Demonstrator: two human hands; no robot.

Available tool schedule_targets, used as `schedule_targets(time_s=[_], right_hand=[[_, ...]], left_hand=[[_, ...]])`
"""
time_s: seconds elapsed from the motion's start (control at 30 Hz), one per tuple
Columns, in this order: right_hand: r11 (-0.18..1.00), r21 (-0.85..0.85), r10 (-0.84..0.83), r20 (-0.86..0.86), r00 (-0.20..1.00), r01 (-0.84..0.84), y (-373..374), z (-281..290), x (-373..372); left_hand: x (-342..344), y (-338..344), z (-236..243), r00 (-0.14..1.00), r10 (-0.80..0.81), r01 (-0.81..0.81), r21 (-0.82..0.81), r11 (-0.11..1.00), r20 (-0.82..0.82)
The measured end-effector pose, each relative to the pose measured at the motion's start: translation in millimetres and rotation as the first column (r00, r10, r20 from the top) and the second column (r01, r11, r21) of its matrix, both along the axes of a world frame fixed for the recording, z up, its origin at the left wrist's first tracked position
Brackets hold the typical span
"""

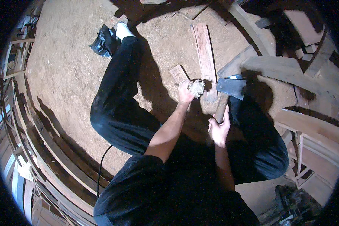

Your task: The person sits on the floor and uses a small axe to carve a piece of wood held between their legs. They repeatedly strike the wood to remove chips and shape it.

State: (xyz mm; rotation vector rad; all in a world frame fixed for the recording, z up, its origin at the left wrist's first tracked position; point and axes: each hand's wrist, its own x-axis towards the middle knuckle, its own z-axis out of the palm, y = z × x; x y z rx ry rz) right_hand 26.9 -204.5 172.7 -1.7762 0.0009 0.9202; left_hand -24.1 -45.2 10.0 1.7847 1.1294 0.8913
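Observation:
My left hand (184,91) is closed around an upright piece with a pale, frayed, fibrous top (196,89); the rest of it is mostly hidden. My right hand (219,128) grips the wooden handle of an axe (231,87), its dark metal head raised just right of that piece. Beneath them on the sandy ground lie a long reddish board (202,49) and a shorter wooden piece (176,71), partly behind my left hand.
My bent legs frame the work. A black plastic bag (101,43) lies by my left foot. Timber planks (275,66) are stacked to the right, long boards (56,139) run along the left, and a black cable (101,167) passes near my left knee.

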Motion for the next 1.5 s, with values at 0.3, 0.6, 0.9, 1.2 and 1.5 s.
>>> schedule_targets(time_s=[0.3,0.6,0.9,1.2,1.5], right_hand=[[0.998,0.053,0.011,0.080,0.997,-0.015,-2.3,2.2,3.0],[0.998,0.049,-0.045,0.059,0.997,0.042,-4.2,1.9,13.1],[0.998,0.055,-0.018,0.052,0.998,0.016,-6.0,4.4,12.5],[0.999,0.048,0.011,0.131,0.991,-0.017,-16.2,6.1,17.9],[0.924,-0.289,0.364,0.453,0.814,-0.252,1.4,-1.4,10.7]], left_hand=[[29.3,22.5,-25.9,0.957,-0.284,0.283,0.026,0.959,0.063],[48.6,12.7,19.4,0.895,-0.443,0.403,0.323,0.856,0.057],[49.8,22.7,-2.2,0.851,-0.523,0.502,0.342,0.795,-0.033],[62.9,30.1,-3.4,0.927,-0.363,0.346,0.161,0.925,0.093],[61.7,37.0,2.5,0.916,-0.387,0.380,0.086,0.921,0.103]])
